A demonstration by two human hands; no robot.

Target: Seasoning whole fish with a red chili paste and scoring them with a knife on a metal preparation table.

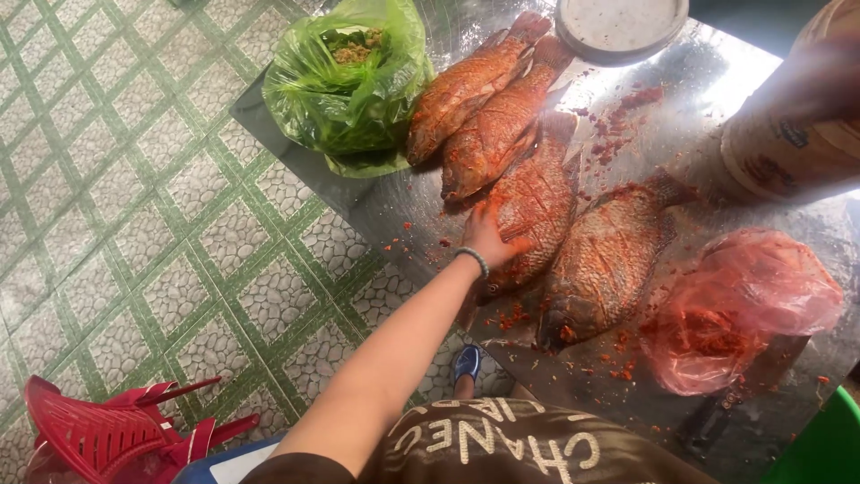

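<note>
Pressing down flat, the left hand (488, 237) lies open on the third seasoned fish (533, 215), on the steel tabletop (394, 211). Two more red-rubbed fish (488, 108) lie beyond that fish, a fourth (605, 264) just beside it. A green bag (345, 85) sits farther off, a pink bag (743, 305) past the fourth. The right hand is out of sight.

the fish (537, 206) is big and flat, rubbed all over with red paste. it lies on its side on the shiny metal table (403, 211), third in a row of four fish.
</note>
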